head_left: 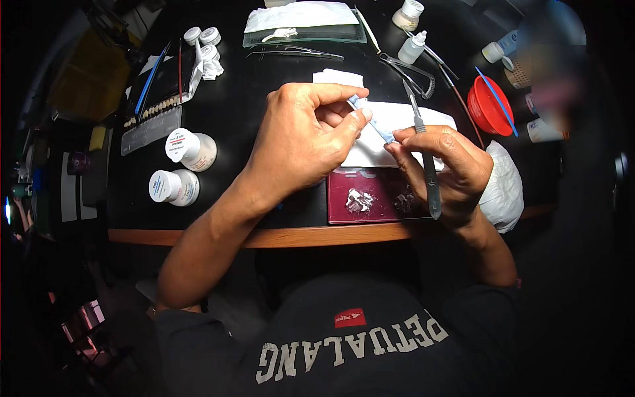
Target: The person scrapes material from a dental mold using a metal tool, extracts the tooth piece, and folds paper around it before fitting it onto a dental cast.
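Above the table's near side, my left hand point(307, 135) is closed in a pinch on a thin blue strip point(381, 130) with a small whitish piece at its upper end. I cannot make out what the whitish piece is. My right hand point(446, 159) pinches the lower end of the same strip between thumb and index finger. A scalpel point(430, 173) with a grey handle also rests in my right hand, its blade pointing away from me. Beneath both hands lie folded white tissues point(364, 155) and a dark red pad point(340, 205) with white crumbs on it.
Two labelled jars point(198, 152) stand left, near a tooth shade guide point(155, 109) and brushes. At the back are a glass slab point(304, 36), tweezers point(297, 51), a caliper point(407, 69) and a dropper bottle point(411, 47). A red bowl point(486, 109) and crumpled tissue point(503, 188) sit right.
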Available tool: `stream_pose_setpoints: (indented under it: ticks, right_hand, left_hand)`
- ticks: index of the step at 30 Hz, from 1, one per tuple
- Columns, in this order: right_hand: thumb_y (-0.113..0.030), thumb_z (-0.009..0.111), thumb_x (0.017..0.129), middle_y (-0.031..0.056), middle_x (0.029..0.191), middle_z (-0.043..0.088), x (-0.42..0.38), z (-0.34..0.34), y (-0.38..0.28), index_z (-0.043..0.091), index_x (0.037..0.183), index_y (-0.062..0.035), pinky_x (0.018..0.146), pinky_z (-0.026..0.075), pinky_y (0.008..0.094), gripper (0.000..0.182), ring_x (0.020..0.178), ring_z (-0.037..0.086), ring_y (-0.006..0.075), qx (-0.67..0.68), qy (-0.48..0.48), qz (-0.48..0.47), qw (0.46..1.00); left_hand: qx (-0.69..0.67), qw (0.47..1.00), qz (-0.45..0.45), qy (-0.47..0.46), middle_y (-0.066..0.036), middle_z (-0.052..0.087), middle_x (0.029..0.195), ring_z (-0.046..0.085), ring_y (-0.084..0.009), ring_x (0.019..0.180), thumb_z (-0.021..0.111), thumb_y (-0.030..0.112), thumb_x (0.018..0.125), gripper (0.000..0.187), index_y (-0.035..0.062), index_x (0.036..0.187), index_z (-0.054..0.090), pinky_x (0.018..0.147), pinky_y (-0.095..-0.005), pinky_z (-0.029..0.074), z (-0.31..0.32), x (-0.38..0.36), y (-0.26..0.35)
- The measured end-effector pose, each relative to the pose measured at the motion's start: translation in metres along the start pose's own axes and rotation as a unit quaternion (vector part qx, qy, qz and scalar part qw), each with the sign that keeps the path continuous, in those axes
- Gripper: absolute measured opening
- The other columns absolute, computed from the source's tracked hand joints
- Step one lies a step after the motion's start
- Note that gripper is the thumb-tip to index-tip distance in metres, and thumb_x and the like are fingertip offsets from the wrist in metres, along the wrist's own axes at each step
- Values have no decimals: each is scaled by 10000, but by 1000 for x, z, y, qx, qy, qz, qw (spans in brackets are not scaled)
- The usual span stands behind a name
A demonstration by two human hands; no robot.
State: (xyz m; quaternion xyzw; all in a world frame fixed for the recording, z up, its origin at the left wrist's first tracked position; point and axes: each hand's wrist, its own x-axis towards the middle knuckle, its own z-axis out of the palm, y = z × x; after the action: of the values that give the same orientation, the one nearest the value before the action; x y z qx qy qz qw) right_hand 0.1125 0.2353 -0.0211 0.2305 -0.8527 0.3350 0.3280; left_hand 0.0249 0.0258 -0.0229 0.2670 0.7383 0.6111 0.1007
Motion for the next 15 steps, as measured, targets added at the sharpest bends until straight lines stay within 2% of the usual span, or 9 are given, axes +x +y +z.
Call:
stream_pose_setpoints:
  ticks: [2, 8, 15]
  right_hand:
    - [37, 870, 790, 142, 874, 785, 0, 0, 1, 747, 910, -5, 671, 615, 304, 177, 782, 787, 229, 1, 4, 5, 1000]
    - [40, 867, 795, 141, 853, 773, -4, 1, 3, 746, 896, 3, 668, 611, 300, 162, 779, 786, 225, 20, 6, 30, 999]
    - [33, 860, 815, 134, 869, 775, -5, 0, 3, 750, 909, 4, 679, 610, 293, 147, 782, 784, 217, 56, 6, 60, 997]
  left_hand:
    - [43, 998, 41, 15, -79, 758, 857, 720, -94, 769, 754, 24, 963, 265, -40, 1220, 758, 685, -211, 580, 1, -1, -1]
    - [-6, 999, 33, 16, -104, 754, 919, 731, -95, 839, 770, 13, 949, 330, -44, 1269, 717, 706, -207, 595, 6, -1, -1]
    - [-33, 998, 41, -31, -133, 720, 1043, 767, -174, 963, 893, -9, 822, 600, -20, 1369, 649, 835, -279, 653, 7, -2, -3]
